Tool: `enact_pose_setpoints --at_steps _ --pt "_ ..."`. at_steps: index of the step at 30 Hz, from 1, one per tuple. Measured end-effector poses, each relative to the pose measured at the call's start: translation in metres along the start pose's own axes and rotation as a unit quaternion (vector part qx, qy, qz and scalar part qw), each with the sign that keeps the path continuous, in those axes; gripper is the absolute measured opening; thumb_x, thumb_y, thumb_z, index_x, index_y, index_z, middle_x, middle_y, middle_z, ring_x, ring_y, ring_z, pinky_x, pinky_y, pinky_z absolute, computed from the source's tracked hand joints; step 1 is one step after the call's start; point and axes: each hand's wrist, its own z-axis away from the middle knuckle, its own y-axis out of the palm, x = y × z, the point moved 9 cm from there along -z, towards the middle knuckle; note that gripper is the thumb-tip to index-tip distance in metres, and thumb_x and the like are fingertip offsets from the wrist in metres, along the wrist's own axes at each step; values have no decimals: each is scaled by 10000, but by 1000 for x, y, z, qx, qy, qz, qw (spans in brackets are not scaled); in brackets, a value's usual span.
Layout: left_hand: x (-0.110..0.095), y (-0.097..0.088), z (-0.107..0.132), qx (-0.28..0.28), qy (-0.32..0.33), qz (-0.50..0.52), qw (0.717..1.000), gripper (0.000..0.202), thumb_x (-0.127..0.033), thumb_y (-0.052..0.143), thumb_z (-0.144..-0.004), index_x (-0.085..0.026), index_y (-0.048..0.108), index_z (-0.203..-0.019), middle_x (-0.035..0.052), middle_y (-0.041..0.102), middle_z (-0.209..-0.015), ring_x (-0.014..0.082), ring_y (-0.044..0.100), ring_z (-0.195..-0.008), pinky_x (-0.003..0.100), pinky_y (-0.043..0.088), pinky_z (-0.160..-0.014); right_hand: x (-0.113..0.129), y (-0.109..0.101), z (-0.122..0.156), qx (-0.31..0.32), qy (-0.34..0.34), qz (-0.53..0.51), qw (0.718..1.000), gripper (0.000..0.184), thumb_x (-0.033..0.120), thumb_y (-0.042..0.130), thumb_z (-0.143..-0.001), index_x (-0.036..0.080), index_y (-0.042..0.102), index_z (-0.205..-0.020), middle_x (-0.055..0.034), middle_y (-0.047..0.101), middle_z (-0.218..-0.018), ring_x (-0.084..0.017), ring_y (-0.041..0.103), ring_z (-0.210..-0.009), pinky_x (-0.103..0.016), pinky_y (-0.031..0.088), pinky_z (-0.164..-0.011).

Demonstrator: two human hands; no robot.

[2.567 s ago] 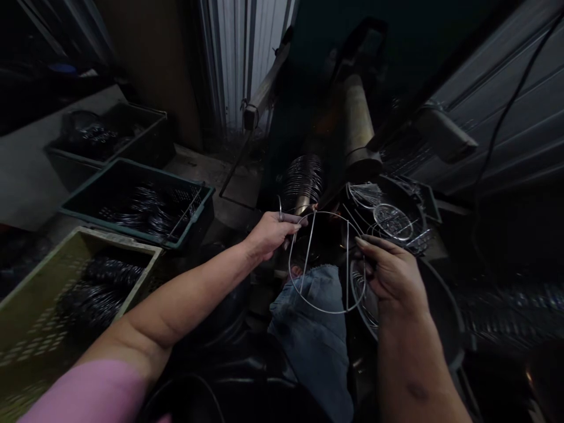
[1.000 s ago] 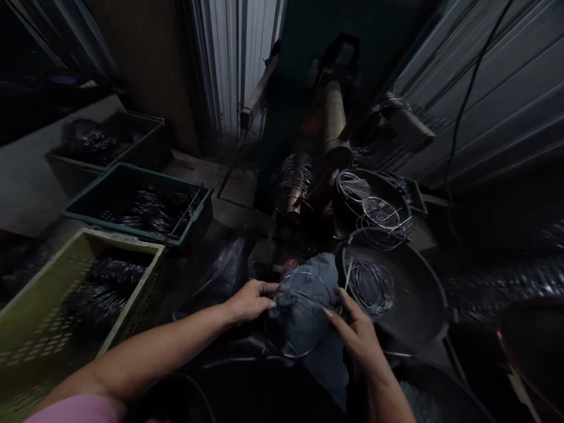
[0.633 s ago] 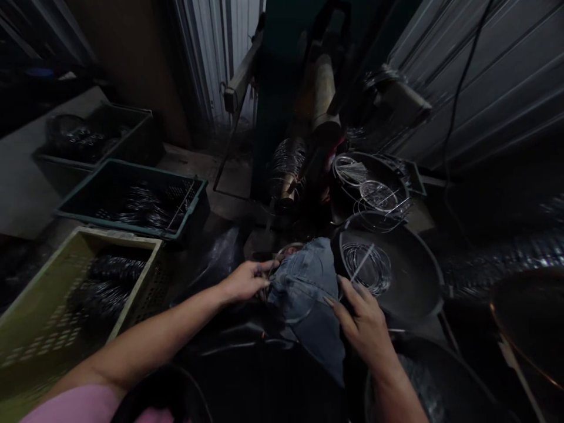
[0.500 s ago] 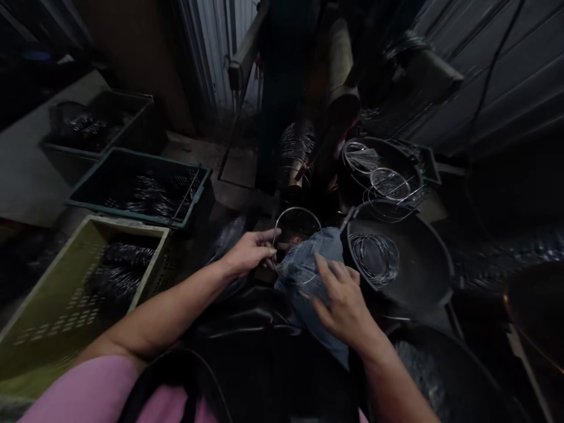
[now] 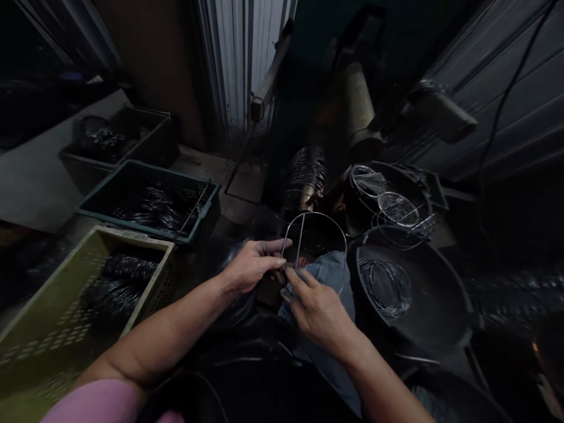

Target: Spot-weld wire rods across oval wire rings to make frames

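My left hand [image 5: 253, 265] pinches the left side of a thin wire ring [image 5: 326, 215] that stands upright over my lap. Close beside it, my right hand [image 5: 318, 305] has its fingers closed near the ring's lower left edge. A straight thin wire [image 5: 301, 238] runs up from those fingers across the ring to its top; its lower end is hidden behind the hand. Beneath the ring and right hand, a blue denim cloth [image 5: 337, 273] lies over my lap.
Wire coils [image 5: 383, 288] lie in a dark basin [image 5: 440, 294] at right; a second basin [image 5: 388, 167] behind holds wire rings. At left stand a yellow crate [image 5: 132, 235], a green crate [image 5: 154, 169] and a grey bin [image 5: 83, 155]. Ahead, a rod [image 5: 307, 197] carries stacked rings [image 5: 308, 167].
My right hand has moved left from over the cloth to the ring beside my left hand, and its fingers have closed. A straight wire now crosses the ring. The view has shifted.
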Motion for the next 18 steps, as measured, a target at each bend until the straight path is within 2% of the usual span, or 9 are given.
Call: enact_pose_setpoints --at_steps 8,13,18 --pt "-9 12 -19 6 -8 46 999 498 -97 625 -624 -90 590 -1122 -16 608 -577 82 544 -484 221 419 -524 -15 -11 -12 12 24 22 999 480 193 384 -830 78 397 -1296 -192 496 -1229 -262 575 -984 -362 500 -748" --pt "-11 14 -30 7 -4 59 998 485 -112 660 -605 -113 615 -1088 23 650 -692 107 582 -586 244 455 -589 -21 -24 -16 9 47 8 999 466 195 385 -829 114 411 -1287 -163 520 -1197 -240 584 -940 -330 487 -738" --pt "-17 18 -36 14 -2 53 998 467 -126 666 -619 -142 623 -1084 11 632 -669 92 564 -539 245 458 -570 -24 -33 -20 17 56 8 998 459 202 385 -836 112 398 -1286 -156 517 -1179 -231 576 -924 -321 465 -728"
